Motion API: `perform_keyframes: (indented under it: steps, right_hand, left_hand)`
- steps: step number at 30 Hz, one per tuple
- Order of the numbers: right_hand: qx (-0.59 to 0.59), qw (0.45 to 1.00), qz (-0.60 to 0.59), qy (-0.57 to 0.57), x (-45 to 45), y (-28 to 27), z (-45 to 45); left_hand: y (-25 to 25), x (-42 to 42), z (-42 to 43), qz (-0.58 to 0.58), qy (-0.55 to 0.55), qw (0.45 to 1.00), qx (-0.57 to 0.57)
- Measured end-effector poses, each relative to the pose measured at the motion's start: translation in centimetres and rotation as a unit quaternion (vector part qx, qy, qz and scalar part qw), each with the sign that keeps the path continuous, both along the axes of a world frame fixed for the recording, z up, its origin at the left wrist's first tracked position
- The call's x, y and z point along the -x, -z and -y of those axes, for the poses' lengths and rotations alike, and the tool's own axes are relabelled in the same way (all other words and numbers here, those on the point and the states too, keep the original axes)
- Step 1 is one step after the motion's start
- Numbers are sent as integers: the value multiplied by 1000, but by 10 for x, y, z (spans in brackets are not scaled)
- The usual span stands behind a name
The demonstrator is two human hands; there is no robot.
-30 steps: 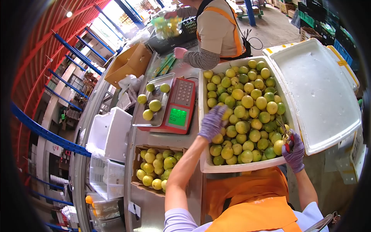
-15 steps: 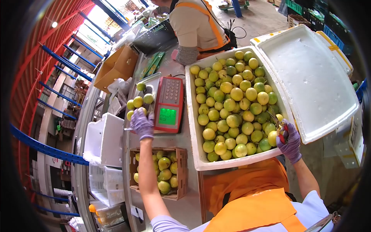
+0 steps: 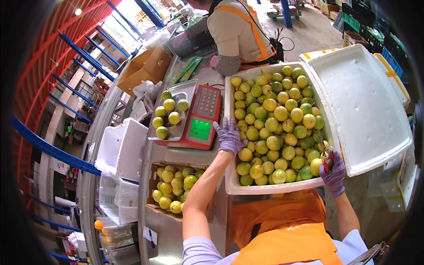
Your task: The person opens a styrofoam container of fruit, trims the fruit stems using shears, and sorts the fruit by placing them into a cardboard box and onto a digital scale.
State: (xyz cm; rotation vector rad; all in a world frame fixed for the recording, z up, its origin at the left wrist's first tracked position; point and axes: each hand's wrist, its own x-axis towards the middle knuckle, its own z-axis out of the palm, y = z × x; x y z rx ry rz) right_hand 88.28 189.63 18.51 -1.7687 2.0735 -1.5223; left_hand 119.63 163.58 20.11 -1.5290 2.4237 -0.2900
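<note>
My left hand, in a purple glove, is spread with nothing in it, over the left rim of a white foam box full of yellow-green fruit. At the box's lower right corner, my right hand, also gloved, is closed around red-handled clippers, with a yellow fruit against the fingers. Several fruits lie on the metal tray of a red scale with a lit green display. Below the scale sits a cardboard box holding more fruit.
A co-worker in an orange-strapped apron stands beyond the foam box. The white foam lid lies to the right. Green packets, an open brown carton and a black crate are at the back. White bins stand left.
My left hand went from the foam box to the scale tray, then back to the box's left rim. The tray now holds one more fruit than a second ago. My right hand keeps the clippers.
</note>
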Motion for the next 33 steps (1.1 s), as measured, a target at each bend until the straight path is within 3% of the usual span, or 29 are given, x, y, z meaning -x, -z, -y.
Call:
perform_keyframes:
  steps: [3, 5, 9, 13, 17, 19, 21, 23, 26, 27, 29, 30, 31, 32, 33]
  right_hand:
    - [-25, 999, 47, -5, -2, 0, -1]
    - [-44, 998, 42, 6, -3, -6, -2]
    - [13, 999, -34, -35, -13, -33, 5]
    - [-161, 973, 73, -149, -37, -72, 14]
    - [-164, 969, 16, -185, -48, -66, 22]
    - [-171, 968, 19, -180, -54, -59, 26]
    - [-226, 953, 60, -191, -57, -63, 26]
    - [-247, 946, 75, -195, -61, -61, 23]
    - [-203, 963, 72, -162, -57, -50, 21]
    - [-187, 968, 64, -154, -50, -43, 18]
    - [-117, 959, 202, -159, -44, -40, 12]
    - [-99, 926, 331, -151, -43, -42, 9]
    - [-125, 960, 230, -103, -35, -47, 5]
    - [-90, 969, 212, -90, -29, -48, 4]
    - [-61, 976, 194, -76, -24, -45, -3]
  left_hand:
    - [4, -8, -6, -76, 44, 994, 68]
    - [1, -10, -17, -230, 103, 961, 115]
    - [-14, 4, -42, -452, 158, 874, 87]
    - [-36, 20, -68, -554, 189, 810, 30]
    - [-47, 29, -83, -589, 175, 788, -34]
    - [-40, 30, -88, -601, 177, 778, -41]
    - [-58, 25, -99, -478, 212, 852, 36]
    - [-52, 18, -98, -449, 206, 869, 27]
    - [-44, -8, -87, -342, 246, 902, 99]
    - [-44, -20, -81, -313, 209, 918, 125]
    - [-50, -57, -58, -314, 169, 909, 217]
    - [-56, -83, -40, -316, 155, 894, 277]
    - [-59, -106, -22, -310, 129, 885, 323]
    - [-65, -132, -4, -301, 103, 880, 352]
    - [-76, -157, 6, -240, -88, 904, 343]
